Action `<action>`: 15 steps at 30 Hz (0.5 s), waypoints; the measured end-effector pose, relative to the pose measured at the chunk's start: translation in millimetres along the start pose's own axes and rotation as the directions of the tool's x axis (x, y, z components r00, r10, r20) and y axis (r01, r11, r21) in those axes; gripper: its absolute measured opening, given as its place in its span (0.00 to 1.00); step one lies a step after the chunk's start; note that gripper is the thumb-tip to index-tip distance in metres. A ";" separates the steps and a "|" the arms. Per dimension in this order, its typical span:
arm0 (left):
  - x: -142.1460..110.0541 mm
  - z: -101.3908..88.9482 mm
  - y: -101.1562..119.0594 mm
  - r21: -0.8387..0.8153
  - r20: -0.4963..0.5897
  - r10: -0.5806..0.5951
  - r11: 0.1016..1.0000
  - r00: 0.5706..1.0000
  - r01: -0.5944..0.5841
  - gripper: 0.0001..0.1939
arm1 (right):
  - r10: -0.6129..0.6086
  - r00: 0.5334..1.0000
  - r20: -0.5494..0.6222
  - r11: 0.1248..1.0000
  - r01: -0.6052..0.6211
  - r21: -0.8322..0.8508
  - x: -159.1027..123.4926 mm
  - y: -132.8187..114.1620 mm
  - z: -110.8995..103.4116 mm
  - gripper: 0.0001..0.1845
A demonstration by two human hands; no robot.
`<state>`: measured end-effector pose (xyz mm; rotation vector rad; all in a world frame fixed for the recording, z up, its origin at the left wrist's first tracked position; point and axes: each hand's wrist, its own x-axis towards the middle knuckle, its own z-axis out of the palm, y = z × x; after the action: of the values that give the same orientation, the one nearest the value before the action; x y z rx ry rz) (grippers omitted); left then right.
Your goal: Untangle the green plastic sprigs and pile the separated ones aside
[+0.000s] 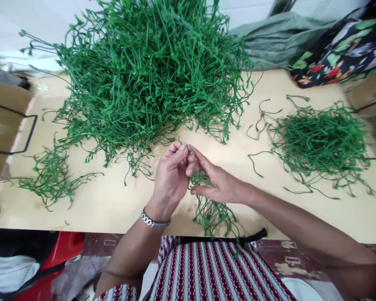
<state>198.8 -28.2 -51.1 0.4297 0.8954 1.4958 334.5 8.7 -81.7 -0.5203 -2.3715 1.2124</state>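
My left hand [172, 175], with a silver watch at the wrist, is closed with thumb and forefinger pinched on a thin green stem [179, 139]. My right hand [221, 184] reaches in from the right, its fingers stretched forward against the left fingertips and its thumb held apart. Beneath the right palm, a small bunch of green stems [214, 215] trails toward the table's front edge. These look like artificial plant stems with little bud-like tips. How much of the bunch either hand touches is hidden.
A big heap of green stems [147, 79] covers the back of the table [113, 205]. Smaller piles lie at right [326, 140] and left [52, 175]. Cardboard boxes [6, 125] flank the table; floral cloth [344, 50] sits at back right.
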 end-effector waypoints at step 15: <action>8.0 5.7 -8.3 -0.092 -0.010 -0.131 0.987 0.991 0.130 0.07 | 0.131 0.989 0.072 0.912 -0.148 0.383 -4.2 12.0 6.0 0.18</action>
<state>207.2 -19.6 -55.6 0.2866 0.8482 1.4156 336.5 9.1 -95.6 -0.5392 -2.0744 1.7240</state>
